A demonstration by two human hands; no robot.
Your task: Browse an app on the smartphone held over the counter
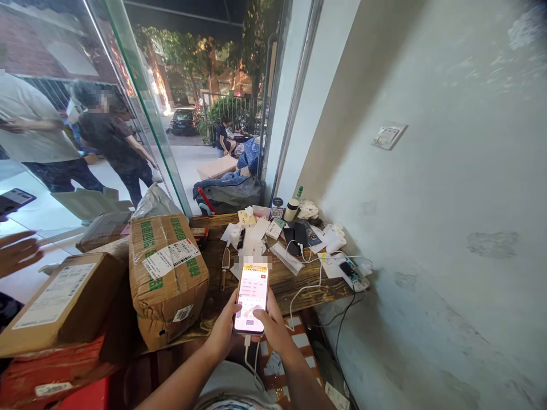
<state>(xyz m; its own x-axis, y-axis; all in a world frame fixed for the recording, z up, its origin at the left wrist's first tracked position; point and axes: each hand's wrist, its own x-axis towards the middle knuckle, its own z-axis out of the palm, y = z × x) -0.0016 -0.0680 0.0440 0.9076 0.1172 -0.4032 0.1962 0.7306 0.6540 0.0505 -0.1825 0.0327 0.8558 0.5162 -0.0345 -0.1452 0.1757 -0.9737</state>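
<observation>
A lit smartphone (251,293) stands upright between my two hands, its screen facing me. My left hand (226,324) is closed around its left edge, thumb at the lower part of the screen. From the right, my right hand (273,322) grips the other edge, and its thumb lies over the screen's lower half. A white charging cable (248,353) runs down from the phone's bottom end. Beyond the phone, a knife (224,267) with a brown handle lies on the wooden table (273,290).
A large taped parcel (168,279) and a cardboard box (64,302) are piled on the left. Papers, a dark power bank (294,236), cables and a power strip (354,276) lie on the table. Another person's hand (19,253) reaches in at far left. A wall (427,228) bounds the right.
</observation>
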